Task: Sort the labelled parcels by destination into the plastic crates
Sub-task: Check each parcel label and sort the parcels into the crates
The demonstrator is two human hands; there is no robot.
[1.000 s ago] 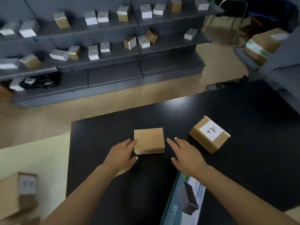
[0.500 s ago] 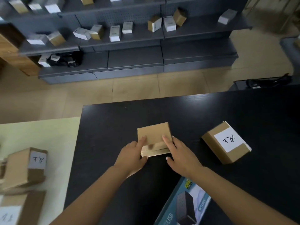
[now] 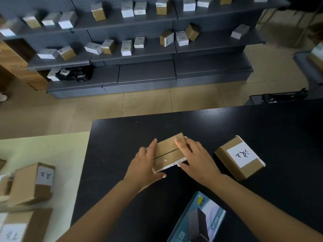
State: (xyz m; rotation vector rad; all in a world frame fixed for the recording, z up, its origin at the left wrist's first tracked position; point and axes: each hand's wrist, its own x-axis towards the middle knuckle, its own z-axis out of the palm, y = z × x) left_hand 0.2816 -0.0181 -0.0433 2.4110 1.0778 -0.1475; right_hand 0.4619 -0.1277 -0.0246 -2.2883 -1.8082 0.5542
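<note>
Parcel [image 3: 167, 151] tilted (seam up), gripped by both hands.

Cut off by the bottom edge: blue USB box [image 3: 197, 222]; by the lower-left corner: labelled parcel [image 3: 19, 227]. Shelf box [image 3: 31, 21] labels blurred, unreadable.

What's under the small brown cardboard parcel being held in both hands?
The black table. A white label edge shows on the small brown cardboard parcel's lower side; its writing is hidden.
</note>
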